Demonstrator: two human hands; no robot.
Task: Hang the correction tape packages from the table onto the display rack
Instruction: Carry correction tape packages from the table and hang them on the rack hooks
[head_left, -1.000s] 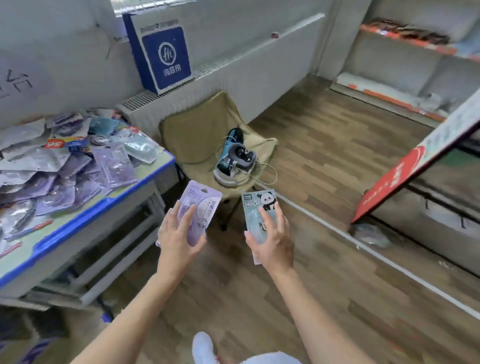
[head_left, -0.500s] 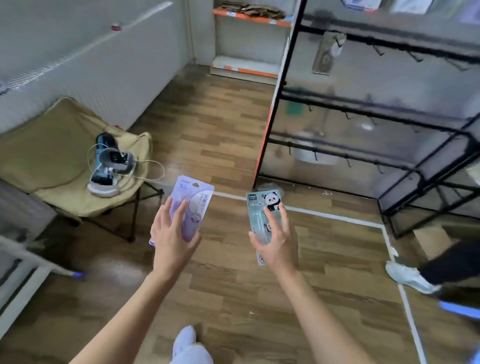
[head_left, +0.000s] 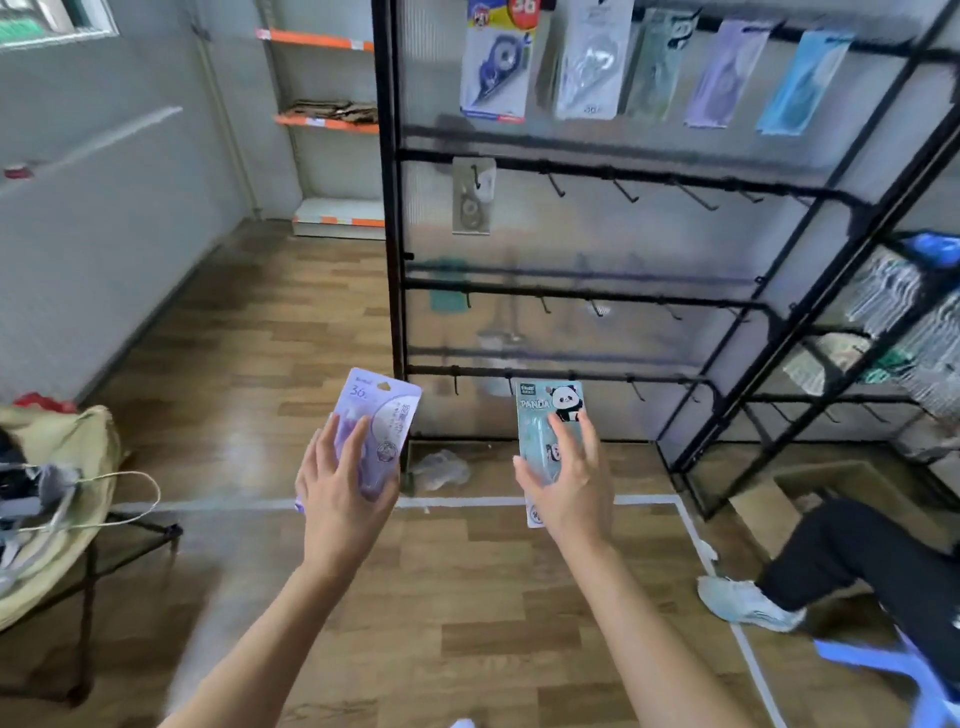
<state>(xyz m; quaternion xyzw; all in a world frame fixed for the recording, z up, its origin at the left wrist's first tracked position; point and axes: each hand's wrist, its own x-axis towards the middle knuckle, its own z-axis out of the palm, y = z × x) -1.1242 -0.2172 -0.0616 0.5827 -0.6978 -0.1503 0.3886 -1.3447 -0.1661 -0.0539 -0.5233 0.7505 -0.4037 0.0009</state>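
Observation:
My left hand (head_left: 345, 488) holds a purple correction tape package (head_left: 382, 410) upright at waist height. In my right hand (head_left: 569, 483) is a pale green package with a panda on it (head_left: 548, 410), also upright. Both are held in front of the black display rack (head_left: 571, 166), whose bars carry rows of hooks. Several packages (head_left: 597, 62) hang along the top bar, and one grey package (head_left: 470, 195) hangs alone at the left end of the second bar. The other hooks on that bar and on the lower bars are bare. The table is out of view.
A tan folding chair (head_left: 62, 467) with a device and cables on it stands at the left. A seated person's leg and shoe (head_left: 748, 600) and a blue stool (head_left: 893, 670) are at the lower right. A second rack (head_left: 883, 332) stands to the right; white tape lines (head_left: 727, 597) cross the wooden floor.
My view has swung right from the table and chair to face the display rack. Both hands still hold their packages the same way in front of me.

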